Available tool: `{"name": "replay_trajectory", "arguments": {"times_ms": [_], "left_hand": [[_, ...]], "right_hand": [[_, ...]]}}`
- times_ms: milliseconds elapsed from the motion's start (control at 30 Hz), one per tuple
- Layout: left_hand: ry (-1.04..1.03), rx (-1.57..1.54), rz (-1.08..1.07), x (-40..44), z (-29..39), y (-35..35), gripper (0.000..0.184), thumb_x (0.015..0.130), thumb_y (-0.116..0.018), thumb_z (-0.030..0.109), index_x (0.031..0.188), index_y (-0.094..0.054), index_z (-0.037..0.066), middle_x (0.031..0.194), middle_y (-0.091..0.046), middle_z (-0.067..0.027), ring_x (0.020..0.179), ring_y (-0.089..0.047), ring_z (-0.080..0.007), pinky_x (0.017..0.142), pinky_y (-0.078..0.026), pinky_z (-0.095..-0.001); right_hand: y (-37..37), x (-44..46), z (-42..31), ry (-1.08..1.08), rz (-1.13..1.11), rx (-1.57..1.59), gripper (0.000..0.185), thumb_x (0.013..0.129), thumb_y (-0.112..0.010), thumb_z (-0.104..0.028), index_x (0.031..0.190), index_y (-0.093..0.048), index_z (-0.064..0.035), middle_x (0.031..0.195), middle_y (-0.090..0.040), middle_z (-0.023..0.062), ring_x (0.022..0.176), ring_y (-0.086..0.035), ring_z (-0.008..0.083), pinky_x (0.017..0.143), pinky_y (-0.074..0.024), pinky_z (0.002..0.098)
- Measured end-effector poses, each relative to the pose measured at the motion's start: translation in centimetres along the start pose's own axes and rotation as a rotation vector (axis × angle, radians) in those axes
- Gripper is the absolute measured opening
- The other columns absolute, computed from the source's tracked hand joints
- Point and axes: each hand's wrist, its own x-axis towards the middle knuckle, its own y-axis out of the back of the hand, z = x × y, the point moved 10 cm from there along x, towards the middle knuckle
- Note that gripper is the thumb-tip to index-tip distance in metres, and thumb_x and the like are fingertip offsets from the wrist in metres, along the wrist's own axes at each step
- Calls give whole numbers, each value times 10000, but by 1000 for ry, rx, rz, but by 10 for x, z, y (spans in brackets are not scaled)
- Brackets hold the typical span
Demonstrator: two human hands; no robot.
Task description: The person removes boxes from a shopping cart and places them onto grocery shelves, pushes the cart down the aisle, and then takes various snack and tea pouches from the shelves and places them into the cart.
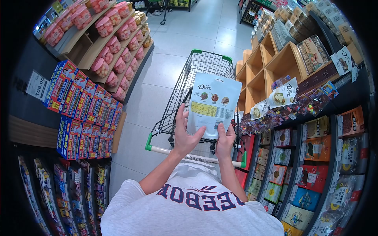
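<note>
"Where's the Dove pouch (214, 104)?"
"Held up against my view of the cart (197, 51), left grip (186, 137) and right grip (225, 142) both clasping its lower edges."
"How far along?"
"Picked up, printed panel towards me; I judge setting it down is left."

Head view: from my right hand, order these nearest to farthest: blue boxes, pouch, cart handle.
1. Pouch: touching the right hand, held up over the cart.
2. Cart handle: below the hands, running crosswise in front of the shirt.
3. Blue boxes: farthest, stacked across at the left-side shelf.
</note>
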Motion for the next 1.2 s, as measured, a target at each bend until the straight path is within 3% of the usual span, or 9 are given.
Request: {"name": "replay_trajectory", "arguments": {"times_ms": [67, 1200], "left_hand": [[0, -2, 2, 0, 0, 0, 1026, 847, -716, -70, 1610, -40, 43, 1377, -467, -222, 1155, -656, -271, 952, -610, -370], [3, -22, 16, -3, 0, 4, 1018, 846, -703, -64, 1606, -32, 35, 1387, -452, -230, 1178, -645, -278, 962, -603, -379]], "right_hand": [[-2, -1, -4, 3, 29, 18, 258, 1031, -655, -172, 1223, -655, 1, 1170, -713, 67, 1037, -638, 120, 928, -499, 292], [-5, -4, -3, 14, 14, -11, 263, 1034, -651, -176, 1227, -654, 3, 1170, -708, 61, 1036, -633, 116, 932, -495, 290]]}}
